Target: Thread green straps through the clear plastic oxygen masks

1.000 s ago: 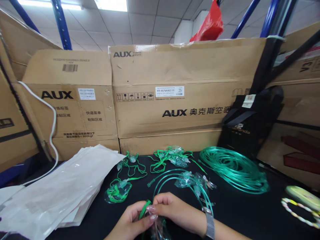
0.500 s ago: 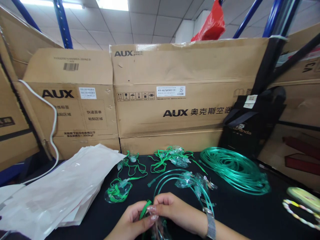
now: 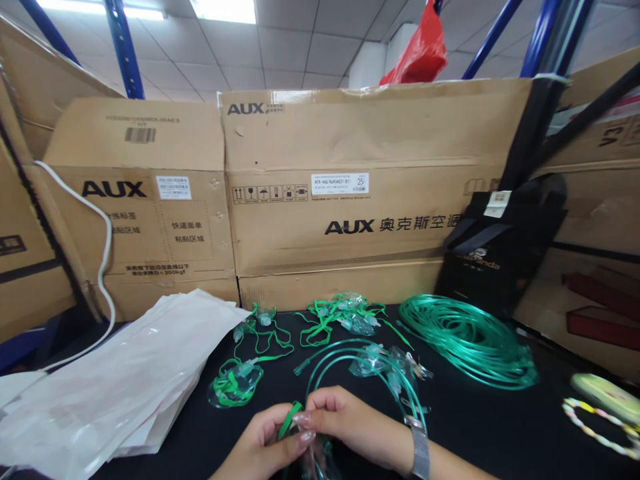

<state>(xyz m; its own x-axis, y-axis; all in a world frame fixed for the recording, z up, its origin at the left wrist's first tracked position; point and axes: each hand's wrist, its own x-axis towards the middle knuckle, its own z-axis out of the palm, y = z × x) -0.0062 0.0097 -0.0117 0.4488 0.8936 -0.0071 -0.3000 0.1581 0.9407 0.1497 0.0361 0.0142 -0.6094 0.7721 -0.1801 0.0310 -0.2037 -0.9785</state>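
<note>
Low in the centre, my left hand (image 3: 267,441) and my right hand (image 3: 353,427) meet at a clear oxygen mask (image 3: 319,463), its lower part cut off by the frame. A green elastic strap (image 3: 290,419) passes between my left thumb and fingers. My right thumb and forefinger pinch at the mask's edge; the exact spot is hidden by the fingers. Behind my right hand, green tubing (image 3: 345,345) arches over another clear mask (image 3: 370,360) and small metal clips (image 3: 420,367). A mask with its green strap bundled up (image 3: 235,383) lies left of my hands.
More strapped masks (image 3: 350,313) lie further back, near a large coil of green tubing (image 3: 470,340). White plastic bags (image 3: 125,373) cover the left side. Cardboard boxes (image 3: 370,133) and a black bag (image 3: 480,267) stand behind. A beaded bracelet (image 3: 595,433) lies at right.
The view has shifted very slightly. My hands keep the same grip on the mask, with no clear movement.
</note>
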